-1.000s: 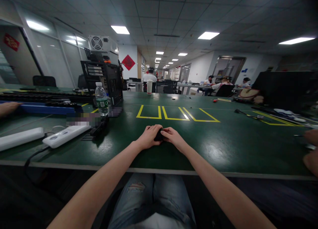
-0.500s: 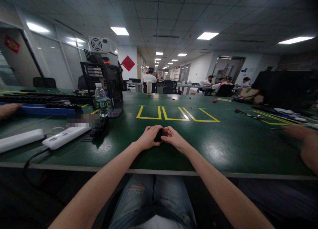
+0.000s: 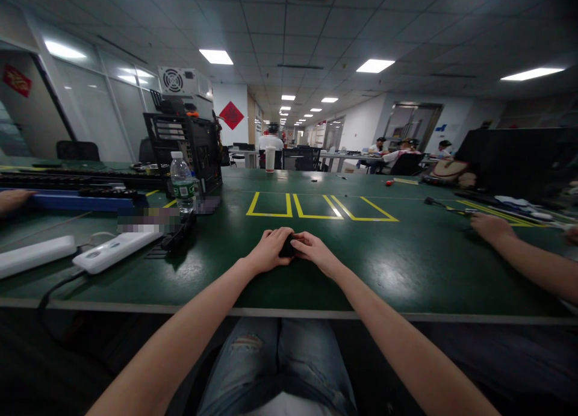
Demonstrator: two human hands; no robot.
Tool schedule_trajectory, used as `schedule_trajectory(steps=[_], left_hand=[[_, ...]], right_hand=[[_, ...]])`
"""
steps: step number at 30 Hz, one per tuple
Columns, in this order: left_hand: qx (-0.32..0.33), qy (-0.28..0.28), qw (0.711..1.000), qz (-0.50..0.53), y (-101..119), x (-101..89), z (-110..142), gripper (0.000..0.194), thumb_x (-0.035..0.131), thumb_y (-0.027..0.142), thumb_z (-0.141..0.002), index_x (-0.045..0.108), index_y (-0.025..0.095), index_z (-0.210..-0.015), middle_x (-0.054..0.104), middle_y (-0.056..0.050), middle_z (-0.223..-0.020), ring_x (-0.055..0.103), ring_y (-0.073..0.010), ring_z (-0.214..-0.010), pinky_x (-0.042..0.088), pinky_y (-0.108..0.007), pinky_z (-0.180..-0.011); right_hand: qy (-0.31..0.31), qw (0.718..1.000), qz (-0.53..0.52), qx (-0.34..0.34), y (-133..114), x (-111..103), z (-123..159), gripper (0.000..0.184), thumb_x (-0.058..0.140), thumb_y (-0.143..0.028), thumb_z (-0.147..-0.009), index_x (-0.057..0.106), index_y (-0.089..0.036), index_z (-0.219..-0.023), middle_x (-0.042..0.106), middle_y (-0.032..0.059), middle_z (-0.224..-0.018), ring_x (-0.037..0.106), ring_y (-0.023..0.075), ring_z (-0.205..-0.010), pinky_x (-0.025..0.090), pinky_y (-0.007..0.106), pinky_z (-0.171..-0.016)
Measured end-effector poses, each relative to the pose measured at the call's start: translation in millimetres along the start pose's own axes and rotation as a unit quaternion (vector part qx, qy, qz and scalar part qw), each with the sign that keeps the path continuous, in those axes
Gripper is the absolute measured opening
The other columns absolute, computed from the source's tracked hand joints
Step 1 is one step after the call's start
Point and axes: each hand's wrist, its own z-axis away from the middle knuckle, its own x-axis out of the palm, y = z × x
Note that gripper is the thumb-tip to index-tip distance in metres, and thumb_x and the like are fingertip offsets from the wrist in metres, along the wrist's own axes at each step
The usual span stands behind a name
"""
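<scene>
Both my hands meet on the green table (image 3: 406,265) straight ahead of me. My left hand (image 3: 266,250) and my right hand (image 3: 313,251) are closed around a small black object (image 3: 287,245) held between them. Only a dark sliver of it shows between my fingers, so I cannot make out what it is. My forearms stretch out from the near table edge. Yellow taped rectangles (image 3: 316,205) lie on the table just beyond my hands.
A water bottle (image 3: 182,181) and a black computer case (image 3: 189,145) stand at the left, with white power strips (image 3: 111,251) nearer me. A co-worker's arm (image 3: 519,253) reaches in from the right. Another person's hand (image 3: 13,199) rests at far left. Tools (image 3: 447,206) lie far right.
My hands stay together on the small black object. The co-worker's arm on the right has reached further in across the table. The view has shifted slightly.
</scene>
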Motion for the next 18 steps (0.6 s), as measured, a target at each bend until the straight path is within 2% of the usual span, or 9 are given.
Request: schedule_trajectory(steps=[6, 12, 18], left_hand=[[-0.001, -0.003, 1.000, 0.002, 0.4, -0.1, -0.3, 0.057, 0.063, 0.024, -0.063, 0.034, 0.023, -0.113, 0.049, -0.007, -0.113, 0.046, -0.0259, -0.105, 0.029, -0.040, -0.088], [0.001, -0.002, 1.000, 0.002, 1.9, -1.4, -0.2, 0.058, 0.064, 0.022, -0.063, 0.034, 0.023, -0.113, 0.049, -0.007, -0.113, 0.046, -0.0256, -0.105, 0.028, -0.040, -0.089], [0.002, 0.002, 1.000, -0.004, 0.8, -0.3, -0.6, 0.057, 0.064, 0.022, -0.062, 0.035, 0.022, -0.111, 0.050, -0.007, -0.111, 0.047, -0.0258, -0.103, 0.029, -0.040, -0.088]], right_hand=[[-0.004, 1.000, 0.005, -0.022, -1.8, -0.2, 3.2, 0.041, 0.075, -0.026, -0.053, 0.050, -0.021, -0.086, 0.058, -0.0003, -0.083, 0.055, 0.0158, -0.083, 0.044, 0.035, -0.078], [0.019, 1.000, -0.004, -0.015, -0.2, 4.5, 2.0, 0.028, 0.064, -0.038, -0.066, 0.049, -0.022, -0.084, 0.056, 0.0002, -0.085, 0.054, 0.0155, -0.087, 0.046, 0.034, -0.076], [0.031, 0.999, 0.001, 0.007, -1.0, 4.0, 0.1, 0.030, 0.066, -0.038, -0.064, 0.050, -0.020, -0.082, 0.055, 0.0021, -0.088, 0.054, 0.0162, -0.087, 0.046, 0.036, -0.077]])
